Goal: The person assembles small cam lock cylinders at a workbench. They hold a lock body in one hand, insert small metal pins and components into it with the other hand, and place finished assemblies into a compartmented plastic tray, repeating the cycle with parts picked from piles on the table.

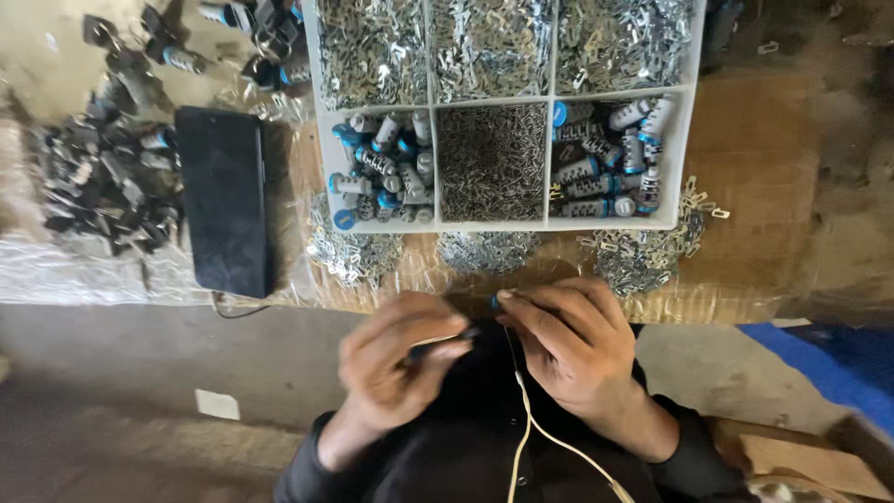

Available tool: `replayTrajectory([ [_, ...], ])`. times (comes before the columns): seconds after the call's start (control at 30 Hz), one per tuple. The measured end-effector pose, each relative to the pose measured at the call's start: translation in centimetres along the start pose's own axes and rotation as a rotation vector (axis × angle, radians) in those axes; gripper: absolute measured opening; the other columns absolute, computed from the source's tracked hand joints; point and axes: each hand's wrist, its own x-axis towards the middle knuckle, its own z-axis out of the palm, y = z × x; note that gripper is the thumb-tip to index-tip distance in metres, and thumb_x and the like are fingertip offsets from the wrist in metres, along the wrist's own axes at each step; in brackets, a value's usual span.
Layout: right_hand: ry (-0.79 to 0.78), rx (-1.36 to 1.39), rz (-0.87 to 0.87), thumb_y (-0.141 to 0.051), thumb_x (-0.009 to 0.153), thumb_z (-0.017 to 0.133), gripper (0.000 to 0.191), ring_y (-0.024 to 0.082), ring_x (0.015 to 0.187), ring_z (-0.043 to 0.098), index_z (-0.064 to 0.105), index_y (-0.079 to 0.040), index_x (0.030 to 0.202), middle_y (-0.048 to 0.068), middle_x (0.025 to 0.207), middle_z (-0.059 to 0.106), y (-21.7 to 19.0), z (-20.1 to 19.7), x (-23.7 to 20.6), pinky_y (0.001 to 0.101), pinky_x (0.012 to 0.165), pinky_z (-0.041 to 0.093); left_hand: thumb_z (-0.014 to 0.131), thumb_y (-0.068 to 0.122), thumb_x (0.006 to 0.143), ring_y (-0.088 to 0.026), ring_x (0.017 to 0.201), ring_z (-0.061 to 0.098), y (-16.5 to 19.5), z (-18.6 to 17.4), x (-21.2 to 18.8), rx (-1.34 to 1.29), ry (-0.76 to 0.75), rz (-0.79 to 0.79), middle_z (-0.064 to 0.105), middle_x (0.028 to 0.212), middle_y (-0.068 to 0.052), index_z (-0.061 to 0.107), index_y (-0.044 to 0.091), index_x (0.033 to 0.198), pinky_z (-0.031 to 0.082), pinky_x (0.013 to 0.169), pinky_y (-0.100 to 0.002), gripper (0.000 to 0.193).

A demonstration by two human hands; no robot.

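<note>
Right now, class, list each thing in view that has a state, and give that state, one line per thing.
left hand: closed around a small dark part
right hand: fingers pinched on the same small part
small dark part: held between both hands, blurred
divided tray: lidless, all compartments filled
phone: flat on the table, screen dark
earphone cable: hanging loose

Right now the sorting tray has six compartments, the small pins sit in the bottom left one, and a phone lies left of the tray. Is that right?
Not quite. In the head view the pins fill the bottom middle compartment of the tray; the rest stands, including the phone.
</note>
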Motion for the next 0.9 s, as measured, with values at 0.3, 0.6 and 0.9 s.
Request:
replayTrajectory([
  [0.3,-0.009,0.091,-0.011,0.000,0.088,0.073,0.013,0.030,0.087,0.065,0.067,0.000,0.100,0.011,0.094,0.069,-0.6,-1.0,0.2,0.0380,0.075,0.053,0.063,0.007,0.101,-0.025,0.082,0.067,1.4,-1.6,-0.6,-0.172,-0.127,-0.064,0.068,0.091,-0.009,0.069,0.002,0.113,0.054,0.074,-0.037,0.014],
  [0.6,-0.008,0.113,-0.052,0.005,0.088,0.068,0.016,0.030,0.084,0.066,0.061,0.000,0.101,0.012,0.092,0.067,-1.2,-0.8,1.1,0.0379,0.071,0.054,0.072,0.002,0.093,-0.030,0.080,0.056,0.5,0.3,0.4,0.007,-0.065,0.181,0.061,0.091,-0.008,0.062,0.004,0.102,0.048,0.072,-0.041,0.014],
  [0.9,-0.073,0.150,-0.162,0.000,0.086,0.073,0.019,0.030,0.083,0.066,0.062,-0.002,0.102,0.010,0.094,0.069,-1.5,-0.8,2.2,0.0404,0.071,0.055,0.069,-0.002,0.091,-0.031,0.071,0.057,0.1,0.0,0.2,0.010,-0.052,0.110,0.058,0.081,-0.011,0.059,0.003,0.096,0.047,0.063,-0.043,0.012],
])
